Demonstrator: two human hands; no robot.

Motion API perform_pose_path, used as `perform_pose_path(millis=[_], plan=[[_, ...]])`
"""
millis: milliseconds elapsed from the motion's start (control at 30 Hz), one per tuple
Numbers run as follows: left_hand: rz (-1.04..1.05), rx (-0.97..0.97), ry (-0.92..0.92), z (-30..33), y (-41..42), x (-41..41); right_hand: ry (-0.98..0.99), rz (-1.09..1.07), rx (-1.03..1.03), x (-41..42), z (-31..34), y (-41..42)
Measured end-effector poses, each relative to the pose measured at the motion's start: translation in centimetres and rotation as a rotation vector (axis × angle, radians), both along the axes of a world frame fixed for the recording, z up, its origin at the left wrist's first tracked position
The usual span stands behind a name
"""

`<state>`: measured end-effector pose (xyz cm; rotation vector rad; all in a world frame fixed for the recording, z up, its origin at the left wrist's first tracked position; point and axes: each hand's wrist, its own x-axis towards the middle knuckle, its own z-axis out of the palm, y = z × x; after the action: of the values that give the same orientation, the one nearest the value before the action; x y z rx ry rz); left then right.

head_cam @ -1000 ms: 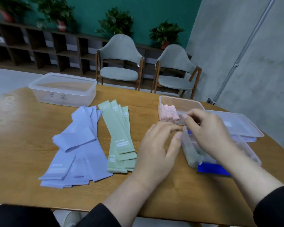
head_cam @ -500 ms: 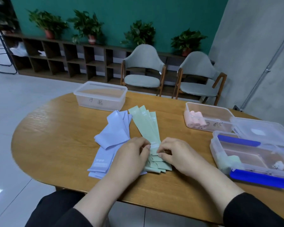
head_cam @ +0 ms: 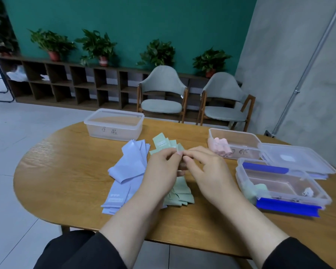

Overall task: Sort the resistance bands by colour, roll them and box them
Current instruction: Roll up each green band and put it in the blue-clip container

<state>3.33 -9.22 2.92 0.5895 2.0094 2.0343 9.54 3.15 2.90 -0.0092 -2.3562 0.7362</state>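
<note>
Glossy wooden table (head_cam: 66, 171), clear plastic boxes (head_cam: 113, 131)

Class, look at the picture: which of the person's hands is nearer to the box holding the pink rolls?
The right hand. It sits just beside the box of pink rolls, toward the person, while the left hand lies farther off, over the green bands.

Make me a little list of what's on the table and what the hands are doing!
hands: left hand and right hand pinch a green band
green pile: green bands beneath the hands
purple pile: purple bands, flat, to the left
pink rolls: in the far right box
green rolls: in the blue-clipped box
far left box: looks empty
</note>
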Motion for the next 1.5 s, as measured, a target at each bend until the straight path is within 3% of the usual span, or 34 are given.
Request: perform_pose_path(millis=[167,333,467,633,800,933,1000,1133,1200,1333,1500], plan=[[-0.075,-0.171,0.265,4.0,-0.5,-0.7,-0.011,-0.101,-0.186,1.0,1.4,1.5],[-0.188,-0.22,0.386,8.6,0.0,-0.5,-0.099,0.077,-0.445,1.1,2.7,2.5],[-0.16,-0.254,0.515,11.0,0.3,-0.4,-0.106,0.155,-0.572,2.3,4.4,2.6],[-0.083,-0.337,0.707,13.1,1.1,-0.8,-0.142,0.057,-0.499,3.7,3.6,3.0],[-0.08,-0.357,0.797,14.0,3.3,-1.6,-0.181,0.144,-0.793,5.5,1.9,3.0],[-0.08,-0.523,0.87,13.2,6.8,-4.0,-0.142,0.004,-0.892,5.4,1.2,3.8],[-0.084,-0.601,0.849,11.4,8.6,-5.7,-0.174,-0.096,-0.835,5.0,0.2,4.6],[-0.061,-0.749,0.786,4.5,9.7,-6.3,-0.489,-0.344,-0.397,4.8,-3.5,5.9],[-0.115,-0.751,0.813,0.1,8.5,-4.7,-0.542,-0.372,-0.246,5.3,-5.7,5.8],[-0.235,-0.823,0.9,-6.6,5.5,-1.5,-0.531,-0.359,-0.125,5.9,-8.3,6.1],[-0.284,-0.908,1.002,-8.8,5.0,-0.6,-0.626,-0.348,-0.082,5.1,-8.1,6.2]])
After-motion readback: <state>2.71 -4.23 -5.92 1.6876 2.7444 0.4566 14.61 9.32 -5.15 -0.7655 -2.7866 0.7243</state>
